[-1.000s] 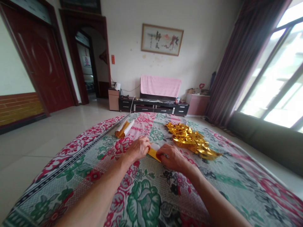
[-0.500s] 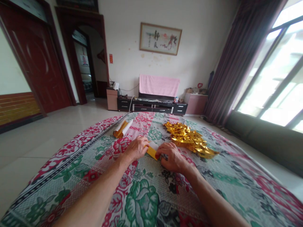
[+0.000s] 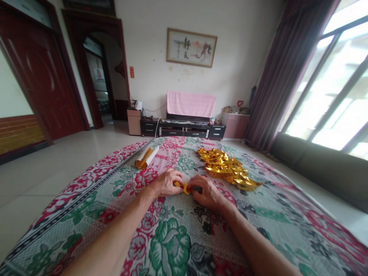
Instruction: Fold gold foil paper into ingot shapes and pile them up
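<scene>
Gold paper: a glossy foil slip lying mid-frame on the table; it is showing smaller than a second ago, with its white flap now folded out of sight.
Left hand: pinching the slip's left end.
Right hand: gripping and pressing its right end.
Around: crinkly gold pile at the upper right; foil roll at the upper left; woven floral cloth covering the table.

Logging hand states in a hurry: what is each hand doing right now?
Left hand: closed, pinching the small folded gold foil paper.
Right hand: closed, fingertips gripping the other end of the same paper.
</scene>
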Available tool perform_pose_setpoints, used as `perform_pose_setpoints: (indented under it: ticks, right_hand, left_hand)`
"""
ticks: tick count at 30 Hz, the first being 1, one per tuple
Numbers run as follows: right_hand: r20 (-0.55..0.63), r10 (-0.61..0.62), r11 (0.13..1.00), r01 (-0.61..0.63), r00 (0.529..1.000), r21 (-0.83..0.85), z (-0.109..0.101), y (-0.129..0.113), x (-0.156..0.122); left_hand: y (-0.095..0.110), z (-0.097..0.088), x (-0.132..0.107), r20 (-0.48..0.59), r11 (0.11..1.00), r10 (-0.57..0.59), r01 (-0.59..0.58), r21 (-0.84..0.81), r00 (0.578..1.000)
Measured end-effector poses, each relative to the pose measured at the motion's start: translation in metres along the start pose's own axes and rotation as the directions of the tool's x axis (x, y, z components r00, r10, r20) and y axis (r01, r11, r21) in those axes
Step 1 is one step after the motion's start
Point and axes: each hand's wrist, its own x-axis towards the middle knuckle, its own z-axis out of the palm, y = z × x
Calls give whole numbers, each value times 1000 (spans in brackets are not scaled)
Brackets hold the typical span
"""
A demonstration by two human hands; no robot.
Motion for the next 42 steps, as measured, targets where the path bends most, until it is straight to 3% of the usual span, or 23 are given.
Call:
perform_pose_setpoints:
  ticks: [15,22,28,36,42]
  right_hand:
    - [-40,-28,1000,29,999,8,-2,-2,-2]
    - [-71,-46,985,34,996,-169,-4,-9,-2]
    - [-56,-34,961,17,998,-278,-1,-21,4]
    - [-68,19,959,-38,997,-280,5,-21,4]
    - [-62,29,980,-40,998,-196,3,-16,3]
  left_hand:
    - [4,-1,1,-10,1000,10,-10,3,1000]
    - [2,0,0,-28,999,-14,13,-42,1000]
    - [-2,0,0,-79,1000,1,1,20,997]
    - [11,-7,4,-34,989,95,-90,113,995]
    - [14,-5,4,59,992,65,-71,105,996]
